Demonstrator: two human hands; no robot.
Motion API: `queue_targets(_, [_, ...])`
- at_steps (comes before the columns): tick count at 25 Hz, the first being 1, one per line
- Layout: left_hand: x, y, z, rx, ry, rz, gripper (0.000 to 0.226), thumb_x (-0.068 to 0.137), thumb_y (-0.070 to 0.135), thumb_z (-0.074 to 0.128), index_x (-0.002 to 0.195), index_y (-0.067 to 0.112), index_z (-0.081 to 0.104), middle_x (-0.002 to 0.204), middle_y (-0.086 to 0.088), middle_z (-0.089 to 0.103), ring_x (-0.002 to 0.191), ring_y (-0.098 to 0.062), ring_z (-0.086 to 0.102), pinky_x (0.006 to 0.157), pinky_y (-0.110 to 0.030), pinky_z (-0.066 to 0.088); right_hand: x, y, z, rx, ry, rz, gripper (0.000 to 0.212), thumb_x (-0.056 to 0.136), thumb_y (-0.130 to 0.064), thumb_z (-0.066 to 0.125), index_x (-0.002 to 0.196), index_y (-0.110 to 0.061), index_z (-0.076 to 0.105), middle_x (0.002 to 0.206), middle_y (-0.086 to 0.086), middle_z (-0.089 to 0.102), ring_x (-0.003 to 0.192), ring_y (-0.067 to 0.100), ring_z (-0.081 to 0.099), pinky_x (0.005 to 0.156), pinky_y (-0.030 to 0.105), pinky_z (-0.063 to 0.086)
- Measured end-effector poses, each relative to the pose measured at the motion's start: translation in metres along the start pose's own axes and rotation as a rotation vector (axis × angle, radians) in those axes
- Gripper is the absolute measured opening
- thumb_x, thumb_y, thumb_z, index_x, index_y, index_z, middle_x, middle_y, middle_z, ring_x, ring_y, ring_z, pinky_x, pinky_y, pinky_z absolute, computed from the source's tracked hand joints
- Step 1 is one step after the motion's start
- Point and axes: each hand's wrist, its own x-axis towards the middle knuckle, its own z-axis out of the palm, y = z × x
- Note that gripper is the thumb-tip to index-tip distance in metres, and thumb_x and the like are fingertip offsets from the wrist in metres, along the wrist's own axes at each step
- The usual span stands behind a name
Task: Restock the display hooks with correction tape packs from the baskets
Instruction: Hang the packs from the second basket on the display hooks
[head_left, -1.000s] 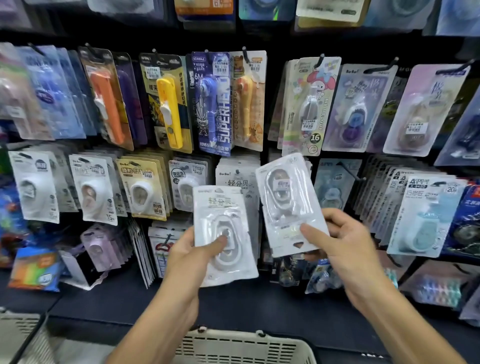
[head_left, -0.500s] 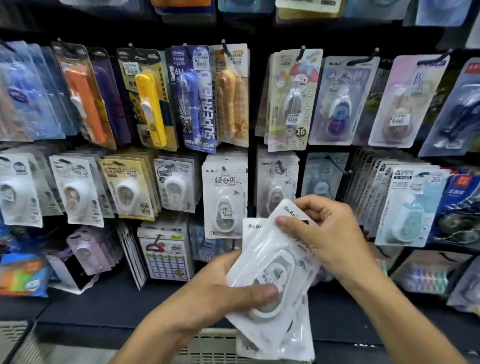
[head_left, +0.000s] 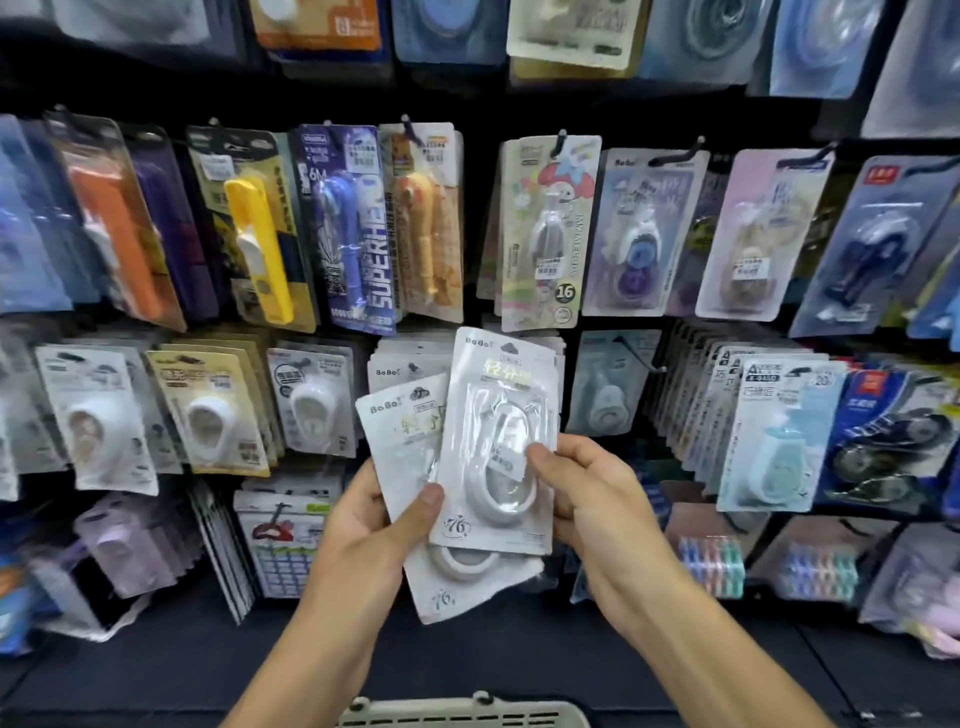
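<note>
Left hand: my left hand (head_left: 375, 525) gripped the rear correction tape pack (head_left: 410, 441), thumb pressed on its front face near the lower right edge, fingers hidden behind it.
Right hand: my right hand (head_left: 597, 499) pinched the front correction tape pack (head_left: 501, 441), thumb lying on the clear blister over the white dispenser, fingers curled behind the right edge.
Front pack: it was white, upright, tilted slightly right, printed "BoBo" at the top and "76" at the lower left; it overlapped the rear pack and covered most of its right side.
Rear pack: same white design, leaning left, its lower end showing below the front pack with another "76" mark.
Where the packs were: both sat in my hands at centre, in front of the display wall, not on any hook.
Matching stock: a row of BoBo packs (head_left: 405, 364) hung just behind the held ones, in the middle tier.
Display wall: the upper tier carried an orange pack (head_left: 114, 228), a yellow pack (head_left: 257, 234), a blue "SUPERHERO" pack (head_left: 353, 228) and a cartoon pack marked "16" (head_left: 550, 234); far right packs were blurred.
Basket: the pale rim of a basket (head_left: 462, 712) showed at the near edge, below my forearms.
Shelf: a dark shelf (head_left: 156, 670) ran beneath the hanging packs.
</note>
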Motion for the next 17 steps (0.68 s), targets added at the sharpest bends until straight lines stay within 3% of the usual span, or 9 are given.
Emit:
queue_targets(3, [0.002, -0.002, 0.001, 0.039, 0.091, 0.001, 0.032, 0.084, 0.022, 0.072, 0.115, 0.029, 0.069, 0.106, 0.001, 0.08, 0.089, -0.02, 0.079, 0.056, -0.025, 0.059, 0.004, 0.008, 0.002, -0.013, 0.107, -0.058, 0.015, 0.098, -0.024, 0.064, 0.112, -0.019, 0.065, 0.099, -0.002, 0.079, 0.089, 0.015, 0.076, 0.071, 0.028, 0.06])
queue_targets(5, [0.005, 0.001, -0.004, 0.044, 0.164, 0.043, 0.029, 0.089, 0.017, 0.07, 0.115, 0.029, 0.068, 0.107, 0.005, 0.08, 0.091, -0.017, 0.078, 0.06, -0.026, 0.061, 0.01, 0.002, -0.005, -0.055, 0.218, -0.094, 0.017, 0.098, -0.028, 0.065, 0.114, -0.029, 0.059, 0.088, -0.011, 0.078, 0.076, 0.007, 0.075, 0.057, 0.021, 0.055])
queue_targets(7, [0.008, 0.006, -0.013, 0.006, 0.212, 0.077, 0.032, 0.088, 0.016, 0.07, 0.117, 0.028, 0.068, 0.109, 0.006, 0.079, 0.095, -0.017, 0.077, 0.067, -0.028, 0.062, 0.014, -0.004, -0.018, -0.198, 0.279, -0.101, 0.022, 0.096, -0.033, 0.066, 0.11, -0.041, 0.052, 0.082, -0.011, 0.074, 0.063, 0.009, 0.069, 0.049, 0.026, 0.05])
queue_targets(9, [0.011, 0.012, -0.021, -0.007, 0.224, 0.091, 0.033, 0.087, 0.017, 0.07, 0.116, 0.03, 0.069, 0.109, 0.005, 0.079, 0.097, -0.018, 0.077, 0.07, -0.031, 0.062, 0.015, -0.005, -0.026, -0.33, 0.271, -0.114, 0.014, 0.095, -0.036, 0.065, 0.097, -0.046, 0.055, 0.085, -0.004, 0.07, 0.055, 0.01, 0.058, 0.042, 0.027, 0.045])
queue_targets(12, [0.011, 0.016, -0.02, -0.014, 0.191, 0.116, 0.034, 0.082, 0.019, 0.071, 0.113, 0.033, 0.07, 0.109, 0.004, 0.08, 0.095, -0.017, 0.078, 0.066, -0.024, 0.061, 0.016, -0.001, -0.028, -0.425, 0.181, -0.164, 0.015, 0.096, -0.034, 0.064, 0.081, -0.035, 0.063, 0.084, -0.004, 0.065, 0.043, 0.008, 0.044, 0.036, 0.025, 0.039])
queue_targets(14, [0.01, 0.017, -0.016, -0.003, 0.166, 0.134, 0.036, 0.082, 0.018, 0.071, 0.117, 0.03, 0.069, 0.109, 0.004, 0.08, 0.095, -0.015, 0.077, 0.066, -0.019, 0.059, 0.015, -0.001, -0.026, -0.445, 0.156, -0.159, 0.009, 0.098, -0.035, 0.062, 0.091, -0.038, 0.067, 0.104, -0.006, 0.065, 0.063, 0.006, 0.056, 0.048, 0.026, 0.048])
queue_targets(15, [0.01, 0.017, -0.015, 0.002, 0.158, 0.144, 0.037, 0.084, 0.017, 0.071, 0.119, 0.028, 0.068, 0.109, 0.004, 0.08, 0.096, -0.014, 0.077, 0.066, -0.018, 0.059, 0.015, 0.0, -0.026, -0.605, 0.154, -0.153, 0.012, 0.098, -0.038, 0.06, 0.109, -0.04, 0.066, 0.129, -0.005, 0.058, 0.092, 0.007, 0.062, 0.067, 0.024, 0.053])
queue_targets(16, [0.011, 0.015, -0.014, 0.006, 0.145, 0.149, 0.037, 0.085, 0.017, 0.07, 0.12, 0.027, 0.067, 0.109, 0.004, 0.08, 0.096, -0.014, 0.077, 0.067, -0.018, 0.059, 0.014, 0.002, -0.026, -0.809, 0.149, -0.148, 0.033, 0.097, -0.044, 0.059, 0.13, -0.039, 0.057, 0.151, -0.005, 0.041, 0.123, 0.011, 0.052, 0.091, 0.028, 0.05])
queue_targets(17, [0.012, 0.014, -0.011, 0.014, 0.12, 0.147, 0.038, 0.085, 0.019, 0.07, 0.122, 0.026, 0.066, 0.11, 0.003, 0.079, 0.097, -0.015, 0.077, 0.068, -0.02, 0.06, 0.011, 0.005, -0.024, -0.917, 0.138, -0.174, 0.051, 0.094, -0.051, 0.061, 0.141, -0.04, 0.045, 0.16, -0.01, 0.027, 0.14, 0.014, 0.038, 0.106, 0.036, 0.043])
